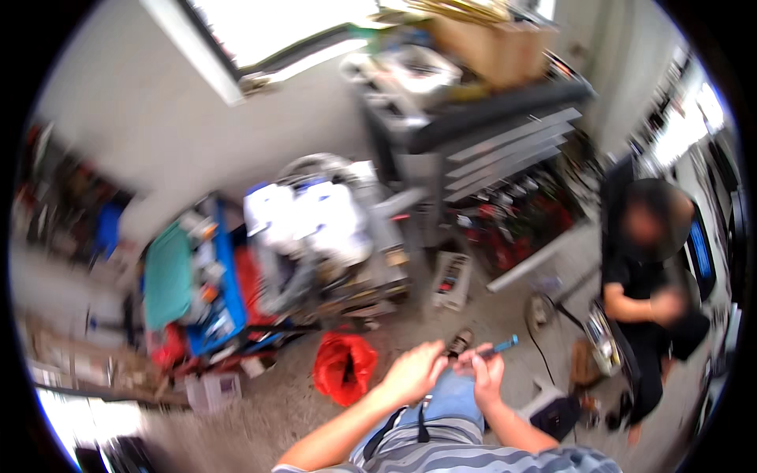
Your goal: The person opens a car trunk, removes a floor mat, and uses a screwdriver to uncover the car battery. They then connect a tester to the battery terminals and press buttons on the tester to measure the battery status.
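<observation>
Both my hands are in front of my body at the lower middle, close to each other. My right hand is closed around a slim blue pen-like tool, whose teal end points up and to the right. Its exact kind is too blurred to tell. My left hand is just left of it, with its fingers curled together toward the right hand's fingertips. Whatever it may pinch is hidden. Beneath the hands show my blue trousers and one shoe.
Left of my legs stands a red bag-lined bin. Beyond it, a cart carries white bags, beside a blue tray. A grey drawer cabinet holds a cardboard box. A seated person is at the right, near a cable on the floor.
</observation>
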